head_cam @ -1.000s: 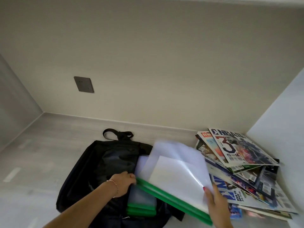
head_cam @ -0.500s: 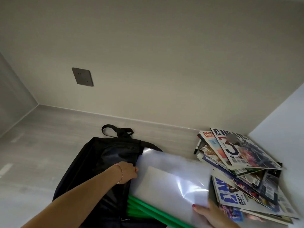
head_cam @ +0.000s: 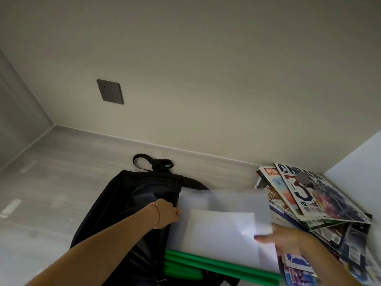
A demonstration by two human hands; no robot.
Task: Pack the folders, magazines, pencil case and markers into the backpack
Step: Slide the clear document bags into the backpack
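Note:
A black backpack (head_cam: pixel 132 203) lies flat on the grey floor, its handle toward the wall. My left hand (head_cam: pixel 165 213) grips the edge of its opening. A clear folder (head_cam: pixel 222 228) with a green spine and a white sheet inside lies across the opening, on top of other green-spined folders (head_cam: pixel 181 267) tucked in the bag. My right hand (head_cam: pixel 288 240) holds the top folder at its right edge. A messy pile of magazines (head_cam: pixel 317 203) lies to the right, with a marker (head_cam: pixel 260 182) partly showing at its far left edge. No pencil case is visible.
A wall with a dark socket plate (head_cam: pixel 110 91) stands behind the backpack. A white panel (head_cam: pixel 358 162) rises at the right behind the magazines. Grey floor (head_cam: pixel 51 193) stretches to the left.
The top folder has swung down from a tilted pose to lie flat over the bag opening. My left hand has shifted up along the opening's edge. My right hand followed the folder's right edge.

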